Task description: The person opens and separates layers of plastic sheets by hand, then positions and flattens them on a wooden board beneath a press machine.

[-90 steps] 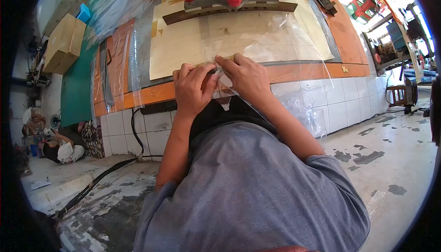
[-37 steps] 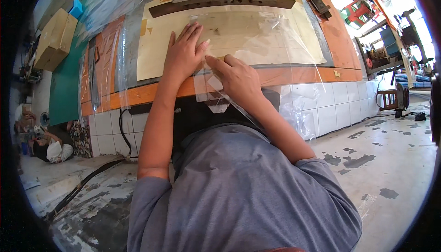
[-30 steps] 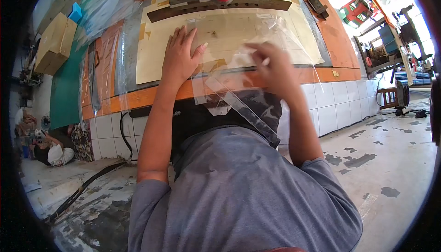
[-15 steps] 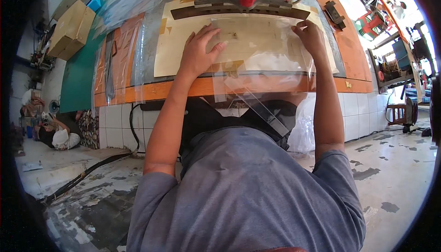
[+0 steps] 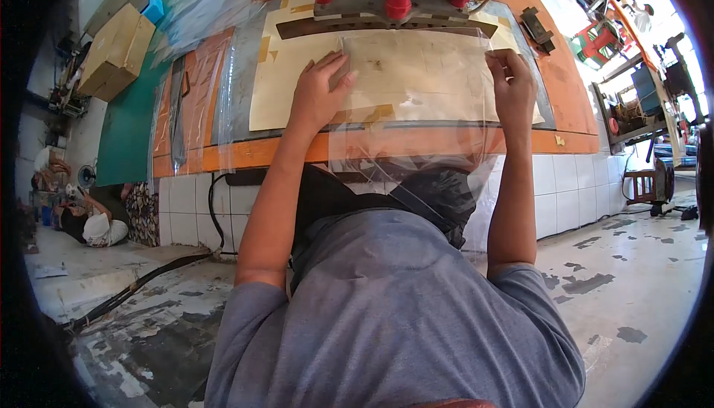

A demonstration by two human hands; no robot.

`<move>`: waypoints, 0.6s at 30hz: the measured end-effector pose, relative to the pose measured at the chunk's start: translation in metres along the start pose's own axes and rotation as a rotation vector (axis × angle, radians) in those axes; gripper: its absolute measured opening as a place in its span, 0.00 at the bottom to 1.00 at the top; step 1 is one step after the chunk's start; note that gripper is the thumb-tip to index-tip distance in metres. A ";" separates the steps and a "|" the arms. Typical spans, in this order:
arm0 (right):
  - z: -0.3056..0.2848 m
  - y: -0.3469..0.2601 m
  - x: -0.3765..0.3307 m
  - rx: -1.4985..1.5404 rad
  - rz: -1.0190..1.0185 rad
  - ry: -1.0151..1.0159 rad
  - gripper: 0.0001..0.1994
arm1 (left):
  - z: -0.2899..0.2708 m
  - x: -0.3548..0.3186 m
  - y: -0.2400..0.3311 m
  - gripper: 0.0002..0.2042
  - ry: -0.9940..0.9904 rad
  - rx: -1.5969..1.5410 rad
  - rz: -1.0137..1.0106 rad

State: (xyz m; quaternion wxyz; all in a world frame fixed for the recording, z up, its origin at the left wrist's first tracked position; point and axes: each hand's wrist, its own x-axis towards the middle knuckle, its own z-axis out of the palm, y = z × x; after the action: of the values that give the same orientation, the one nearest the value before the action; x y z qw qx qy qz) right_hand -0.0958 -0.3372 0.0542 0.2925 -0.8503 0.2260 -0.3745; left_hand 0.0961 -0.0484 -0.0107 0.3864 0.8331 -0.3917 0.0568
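Note:
A clear plastic sheet [image 5: 416,114] lies over the tan board [image 5: 286,84] and hangs past the table's front edge towards my lap. At its right edge, my right hand [image 5: 513,84] pinches the sheet between thumb and curled fingers. My left hand [image 5: 321,90] rests at the sheet's left edge, fingers stretched forward and thumb apart, touching the plastic. Just beyond the sheet's far edge runs a dark metal bar [image 5: 387,24], under a green machine head with red round feet [image 5: 398,6].
Left on the table lie more clear plastic sheets [image 5: 208,103] and a green mat [image 5: 126,136], with a cardboard box [image 5: 115,51] behind. A dark metal block [image 5: 537,29] sits at the right. Another person [image 5: 97,218] is low at the far left. A black cable [image 5: 141,281] crosses the floor.
My right hand has come back towards me, pulling the sheet's right edge. The sheet hangs slightly differently over the front edge. My left hand has drawn its fingers closer together.

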 end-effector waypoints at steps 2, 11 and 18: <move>-0.011 -0.003 -0.007 0.076 0.009 0.012 0.06 | -0.002 0.000 0.000 0.22 -0.014 0.011 0.006; -0.076 -0.012 -0.036 0.623 0.075 -0.003 0.06 | -0.029 -0.010 0.054 0.23 0.262 -1.185 -0.373; -0.106 -0.031 -0.044 0.605 0.112 0.072 0.08 | -0.056 -0.025 0.084 0.13 0.129 -0.991 -0.191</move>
State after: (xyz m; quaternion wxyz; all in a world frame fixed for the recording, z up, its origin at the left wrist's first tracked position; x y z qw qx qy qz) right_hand -0.1993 -0.3231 0.1112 0.5444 -0.6970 0.1608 -0.4382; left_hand 0.0321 -0.0274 0.0687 0.7620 0.5767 -0.2688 -0.1200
